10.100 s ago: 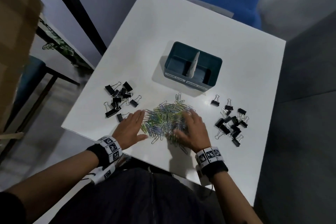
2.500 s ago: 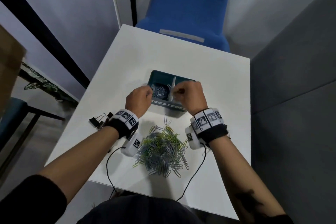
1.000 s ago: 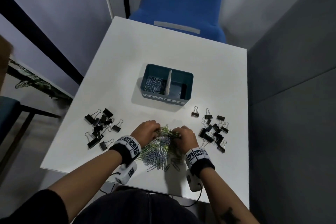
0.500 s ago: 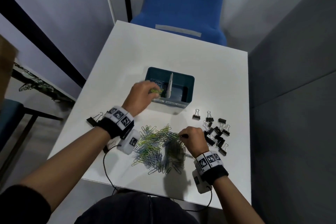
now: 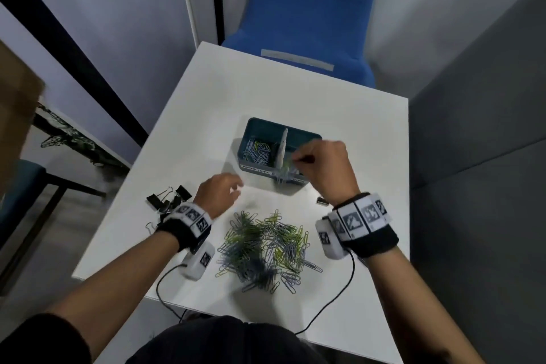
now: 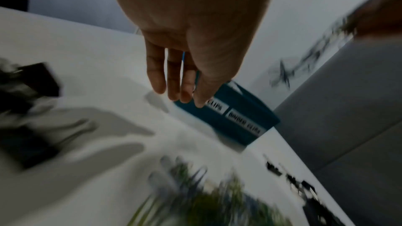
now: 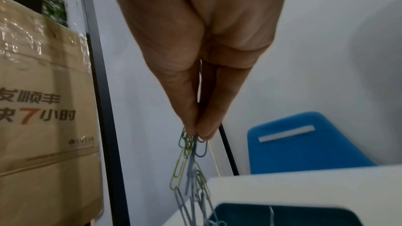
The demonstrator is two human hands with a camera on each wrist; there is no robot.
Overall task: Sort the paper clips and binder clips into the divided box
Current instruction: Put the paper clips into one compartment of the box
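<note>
The teal divided box (image 5: pixel 301 134) stands mid-table, with paper clips (image 5: pixel 256 152) in its left compartment. My right hand (image 5: pixel 295 159) pinches a tangled bunch of paper clips (image 7: pixel 188 169) that dangles over the box's front edge near the white divider (image 5: pixel 283 147). The right wrist view shows thumb and fingertips (image 7: pixel 204 131) closed on the bunch above the box (image 7: pixel 282 216). My left hand (image 5: pixel 236 190) hovers empty with fingers loose between the box and the big pile of coloured paper clips (image 5: pixel 266 248). Black binder clips (image 5: pixel 168 201) lie at the left.
One binder clip (image 5: pixel 321 201) peeks out beside my right wrist, which hides the rest of that group. A blue chair (image 5: pixel 313 23) stands beyond the white table (image 5: pixel 295 91). Wrist-camera cables trail over the near edge. A cardboard box (image 7: pixel 43 109) stands off to the left.
My right hand has lifted a bunch of paper clips from the pile up to the box. My left hand has left the box, empty, and drawn back toward the pile.
</note>
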